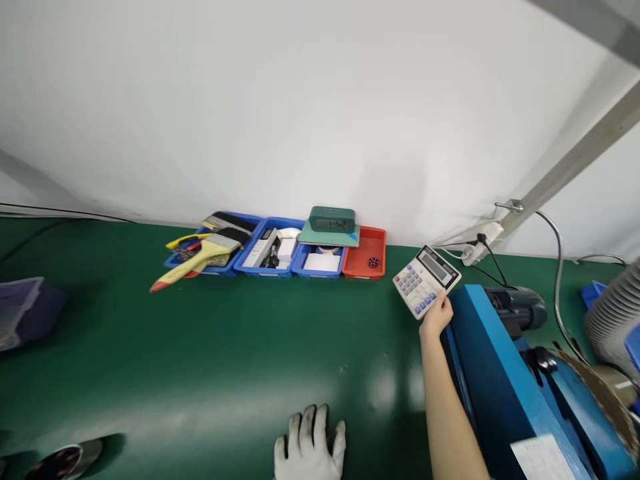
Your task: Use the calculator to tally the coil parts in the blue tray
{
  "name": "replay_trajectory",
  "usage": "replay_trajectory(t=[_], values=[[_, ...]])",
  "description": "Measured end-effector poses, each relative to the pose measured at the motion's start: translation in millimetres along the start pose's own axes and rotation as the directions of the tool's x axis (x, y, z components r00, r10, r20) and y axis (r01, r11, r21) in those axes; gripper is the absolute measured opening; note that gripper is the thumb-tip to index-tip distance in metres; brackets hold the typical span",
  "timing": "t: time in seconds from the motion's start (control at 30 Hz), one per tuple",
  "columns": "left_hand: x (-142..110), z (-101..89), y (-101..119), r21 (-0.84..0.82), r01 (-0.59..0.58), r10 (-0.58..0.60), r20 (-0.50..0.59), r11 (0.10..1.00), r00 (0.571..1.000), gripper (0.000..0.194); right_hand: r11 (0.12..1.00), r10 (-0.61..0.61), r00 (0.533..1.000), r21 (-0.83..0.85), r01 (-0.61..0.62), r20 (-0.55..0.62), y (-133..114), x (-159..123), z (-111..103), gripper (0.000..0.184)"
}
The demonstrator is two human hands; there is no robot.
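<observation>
The calculator [427, 281] is held by the right hand [437, 315], which is clamped on its near lower corner; the body is lifted and tilted, display end toward the wall, above the far right part of the green table [225, 347], close to the far edge. The calculator is thus already picked up and not set down; no key is seen being pressed, and the display reading cannot be made out. The left hand [310, 443] is laid flat on the table at the near edge, fingers slightly apart, nothing gripped; it is covered by a white knit glove with grey-stained fingertips. The right hand is bare.

Materials and shapes: the calculator is a flat cream plastic slab with a dark display window and rows of small keys, a few red and blue. The table surface is a smooth, faintly glossy green mat showing soft reflections. Along the far edge a row of shallow rectangular plastic trays is noted: blue trays [270, 257] and one orange tray [365, 261]. A yellow-handled paintbrush [200, 257] with a red tip lies across the leftmost tray. A rounded green clock [332, 219] rests on top of the trays. Just beside the right forearm a blue painted metal machine [500, 373] stands, hard-edged and boxy, with a white label at its near end.
</observation>
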State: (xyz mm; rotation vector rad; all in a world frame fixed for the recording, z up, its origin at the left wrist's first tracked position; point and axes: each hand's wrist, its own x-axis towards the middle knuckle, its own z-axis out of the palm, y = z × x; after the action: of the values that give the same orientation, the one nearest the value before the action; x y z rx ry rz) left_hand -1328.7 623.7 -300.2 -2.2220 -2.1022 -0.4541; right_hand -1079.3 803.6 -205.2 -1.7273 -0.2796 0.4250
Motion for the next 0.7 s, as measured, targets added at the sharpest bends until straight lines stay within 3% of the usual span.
replay_trajectory(t=[0.1,0.23,0.3,0.4,0.47,0.57,0.7], values=[[3.7,-15.3,4.3,0.012,-0.022,0.021,0.068,1.000,0.997,0.049,0.993,0.103,0.988,0.050,-0.109,0.116,27.3,-72.7,-69.7,0.057],[-2.5,-22.1,3.4,-0.027,-0.059,0.061,0.068,0.998,0.996,0.044,0.941,0.332,0.904,-0.034,-0.335,0.271,66.8,-149.6,-178.4,0.062],[-20.7,-23.7,-0.3,-0.065,-0.116,0.121,0.083,0.991,0.989,0.042,0.914,0.406,0.863,-0.121,-0.388,0.300,80.0,-165.8,-231.8,0.063],[-70.9,-32.0,-5.0,-0.105,-0.202,0.215,0.139,0.974,0.967,0.041,0.894,0.436,0.838,-0.262,-0.363,0.329,91.5,-163.7,-299.9,0.062],[-111.3,-40.7,-3.3,-0.111,-0.215,0.233,0.191,0.970,0.954,0.042,0.892,0.397,0.859,-0.356,-0.279,0.323,97.8,-153.3,-332.3,0.059],[-158.0,-53.3,9.5,-0.112,-0.168,0.191,0.247,0.979,0.950,0.042,0.878,0.268,0.916,-0.467,-0.105,0.299,108.5,-145.2,-358.6,0.059],[-170.9,-74.4,37.8,-0.068,-0.139,0.153,0.262,0.988,0.953,0.040,0.826,0.135,0.941,-0.560,0.066,0.309,115.3,-173.1,-377.0,0.066]])
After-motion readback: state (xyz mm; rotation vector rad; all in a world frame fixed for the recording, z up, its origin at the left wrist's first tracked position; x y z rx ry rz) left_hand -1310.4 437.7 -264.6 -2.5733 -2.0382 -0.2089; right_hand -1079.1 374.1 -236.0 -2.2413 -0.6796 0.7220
